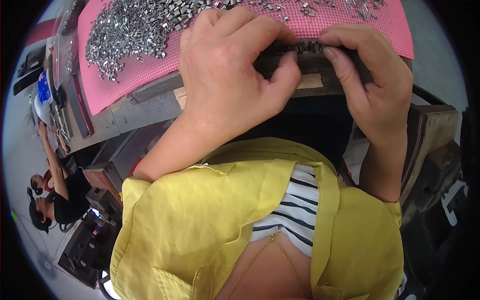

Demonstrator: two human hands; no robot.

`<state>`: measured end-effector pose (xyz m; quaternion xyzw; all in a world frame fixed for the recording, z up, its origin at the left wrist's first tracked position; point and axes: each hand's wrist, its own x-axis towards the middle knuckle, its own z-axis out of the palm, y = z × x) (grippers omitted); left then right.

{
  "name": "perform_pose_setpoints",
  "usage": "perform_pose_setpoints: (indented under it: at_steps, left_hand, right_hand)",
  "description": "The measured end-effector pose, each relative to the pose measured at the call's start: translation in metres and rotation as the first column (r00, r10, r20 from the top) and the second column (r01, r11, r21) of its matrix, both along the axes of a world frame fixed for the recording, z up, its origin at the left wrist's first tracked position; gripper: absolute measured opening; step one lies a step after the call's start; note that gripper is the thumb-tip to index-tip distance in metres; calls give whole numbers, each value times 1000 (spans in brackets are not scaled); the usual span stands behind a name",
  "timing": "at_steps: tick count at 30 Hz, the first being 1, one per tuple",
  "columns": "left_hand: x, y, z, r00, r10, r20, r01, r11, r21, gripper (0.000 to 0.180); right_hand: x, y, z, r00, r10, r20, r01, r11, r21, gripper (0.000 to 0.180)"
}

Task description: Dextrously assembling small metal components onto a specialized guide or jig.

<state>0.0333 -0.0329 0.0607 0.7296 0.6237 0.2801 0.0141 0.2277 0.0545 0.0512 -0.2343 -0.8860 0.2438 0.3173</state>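
Note:
Over the near edge of a pink textured mat (142, 75), my left hand (225, 65) and my right hand (375, 75) face each other with thumbs and forefingers pinched. Between their fingertips runs a short row of small dark metal pieces (309, 47), gripped at both ends. Much of the row is hidden behind my fingers. Just beneath it is a dark bar-like edge (320, 64). A heap of small shiny metal parts (125, 40), some with thin pins, lies on the mat beyond my left hand.
More loose metal parts (362, 7) are scattered along the far side of the mat. A clear plastic bag (67, 55), a blue packet (44, 89) and a long dark red-edged object (80, 107) are at the left. Two other people (62, 200) sit at the far left.

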Motion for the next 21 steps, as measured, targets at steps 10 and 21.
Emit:
perform_pose_setpoints:
  at_steps: [10,21]
  left_hand:
    - [1,1,-8,999,30,29,-32,998,55,17]
    - [-2,0,-8,997,47,68,-45,999,-27,19]
  right_hand:
    - [1,0,-3,999,-24,30,21,996,90,17]
    - [13,3,-7,997,-70,27,68,996,57,16]
